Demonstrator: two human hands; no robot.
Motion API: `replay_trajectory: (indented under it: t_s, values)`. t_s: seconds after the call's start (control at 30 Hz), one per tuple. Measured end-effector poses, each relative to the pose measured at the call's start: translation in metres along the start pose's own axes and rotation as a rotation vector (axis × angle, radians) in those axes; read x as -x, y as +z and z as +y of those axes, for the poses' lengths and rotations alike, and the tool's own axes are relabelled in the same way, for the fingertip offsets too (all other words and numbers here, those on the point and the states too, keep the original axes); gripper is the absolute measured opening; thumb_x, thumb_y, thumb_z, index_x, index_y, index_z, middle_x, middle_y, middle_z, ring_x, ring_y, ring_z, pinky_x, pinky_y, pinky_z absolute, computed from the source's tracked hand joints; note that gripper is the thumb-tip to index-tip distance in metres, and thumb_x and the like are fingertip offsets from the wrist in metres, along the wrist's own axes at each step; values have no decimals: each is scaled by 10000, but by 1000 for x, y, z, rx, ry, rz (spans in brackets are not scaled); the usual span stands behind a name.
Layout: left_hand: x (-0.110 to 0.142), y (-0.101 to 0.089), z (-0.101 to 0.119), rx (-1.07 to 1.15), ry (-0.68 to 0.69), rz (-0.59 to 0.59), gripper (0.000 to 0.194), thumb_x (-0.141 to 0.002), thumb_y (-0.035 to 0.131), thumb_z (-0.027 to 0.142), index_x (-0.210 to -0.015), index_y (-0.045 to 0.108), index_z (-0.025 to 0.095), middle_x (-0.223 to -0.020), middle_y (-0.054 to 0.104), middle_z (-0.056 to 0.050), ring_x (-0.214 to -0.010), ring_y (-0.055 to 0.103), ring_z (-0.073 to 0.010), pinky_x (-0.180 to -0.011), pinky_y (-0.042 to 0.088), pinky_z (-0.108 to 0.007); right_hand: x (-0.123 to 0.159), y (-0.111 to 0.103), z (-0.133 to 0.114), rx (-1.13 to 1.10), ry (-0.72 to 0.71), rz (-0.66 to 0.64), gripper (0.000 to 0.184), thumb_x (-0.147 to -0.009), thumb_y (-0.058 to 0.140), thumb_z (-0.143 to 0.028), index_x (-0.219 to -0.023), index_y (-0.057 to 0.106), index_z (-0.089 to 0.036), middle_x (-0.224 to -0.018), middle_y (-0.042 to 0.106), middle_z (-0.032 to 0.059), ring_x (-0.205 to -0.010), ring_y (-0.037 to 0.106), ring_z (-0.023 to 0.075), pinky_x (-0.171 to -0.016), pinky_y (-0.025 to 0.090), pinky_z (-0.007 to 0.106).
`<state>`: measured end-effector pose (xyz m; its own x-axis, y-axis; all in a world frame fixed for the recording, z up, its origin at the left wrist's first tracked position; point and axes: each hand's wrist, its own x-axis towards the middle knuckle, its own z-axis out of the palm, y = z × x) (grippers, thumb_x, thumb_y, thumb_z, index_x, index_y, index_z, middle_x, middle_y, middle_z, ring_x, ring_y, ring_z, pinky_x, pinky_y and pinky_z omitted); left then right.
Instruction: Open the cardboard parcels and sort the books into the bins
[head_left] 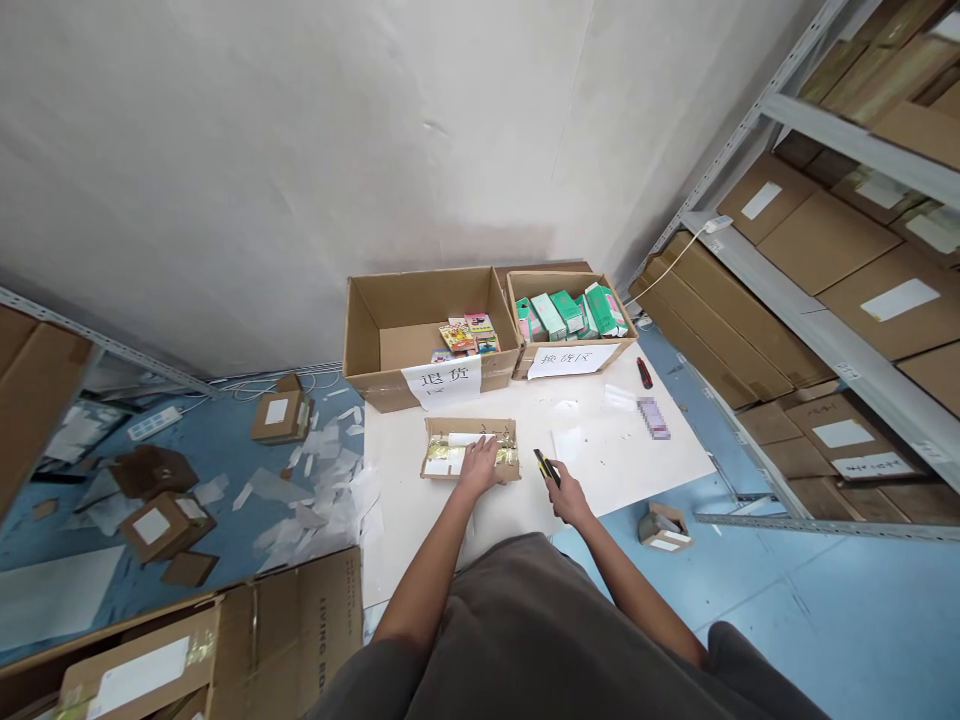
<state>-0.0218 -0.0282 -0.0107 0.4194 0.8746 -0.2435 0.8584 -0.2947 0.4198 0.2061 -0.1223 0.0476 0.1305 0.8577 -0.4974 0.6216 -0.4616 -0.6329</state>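
A small taped cardboard parcel (450, 448) with a white label lies flat on the white table (622, 460). My left hand (480, 464) rests palm down on the parcel's right half, fingers spread. To its right, my right hand (568, 496) is closed around a black and yellow utility knife (544, 465), whose tip points up toward the parcel's right end without touching it.
Behind the parcel stand two open cartons with paper signs: a large carton (390, 330) holding a few colourful packs and a smaller carton (622, 350) full of green boxes. A red and black knife (644, 372) lies beside it. Shelving with cartons (825, 250) lines the right; parcels and paper scraps (315, 480) litter the floor on the left.
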Motion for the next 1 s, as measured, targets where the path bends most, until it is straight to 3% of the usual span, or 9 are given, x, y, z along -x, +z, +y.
replay_trajectory:
  t_s: [0.1,0.17,0.23,0.33,0.43,0.57,0.67,0.77,1.0]
  values:
    - [1,2,-2,28,29,27,360,-935,640,402,-1262,678,256,-1520,565,-66,-1435,445,-287,-1181,336,-409,-2,-5,2,-111,-12,5,444,-1013,424,-368,-1444,431,-262,-651,598,-60,-416,549,136,-479,444,231]
    - [-2,3,-1,17,-11,59,349,-962,584,341,-1290,676,266,-1504,579,-58,-1420,450,-280,-1169,364,-396,-4,-6,1,-154,-34,10,463,-1005,437,-401,-1448,431,-268,-647,592,-68,-423,553,134,-477,449,229]
    - [-10,3,0,-28,-98,98,573,-891,689,351,-1445,563,275,-1575,497,-81,-1484,361,-323,-1197,336,-447,-5,-4,0,-173,-57,11,474,-1002,442,-427,-1450,435,-274,-648,595,-71,-436,559,132,-490,459,229]
    - [-27,1,0,-117,-189,68,1077,-695,880,415,-1608,319,313,-1712,241,-104,-1583,86,-408,-1250,199,-575,-4,-2,0,-159,-71,4,483,-1005,432,-432,-1462,434,-276,-657,609,-66,-451,565,136,-517,467,236]
    - [-42,-4,-3,-170,-193,-31,1238,-621,925,455,-1638,231,327,-1739,124,-111,-1588,-32,-428,-1257,112,-624,-4,-2,0,-64,-69,-5,484,-1018,409,-411,-1484,431,-282,-701,648,-41,-506,601,157,-564,469,251]
    - [-47,-8,-10,-194,-127,-24,985,-776,813,479,-1612,323,301,-1707,241,-144,-1598,56,-378,-1258,162,-579,-7,-5,-2,202,-127,22,462,-1031,428,-412,-1476,489,-302,-901,731,28,-791,691,216,-710,461,277]
    - [-44,-8,-14,-192,-71,-3,964,-814,780,449,-1627,289,288,-1712,228,-140,-1593,105,-374,-1249,227,-546,-11,-8,-4,337,-214,-5,457,-1027,449,-341,-1480,504,-323,-1096,725,49,-968,679,228,-797,435,279]
    - [-41,-6,-16,-190,-40,2,905,-847,738,413,-1627,288,317,-1708,257,-105,-1589,94,-400,-1241,231,-587,-18,-15,-7,449,-273,-50,479,-993,523,-296,-1470,528,-335,-1149,677,54,-979,655,211,-800,405,262]
    - [-38,-3,-25,-121,53,18,710,-955,556,435,-1616,323,319,-1709,261,-94,-1598,47,-375,-1259,124,-619,-40,-37,-15,653,-380,-173,505,-928,625,-250,-1419,607,-366,-1105,618,50,-942,623,204,-758,364,254]
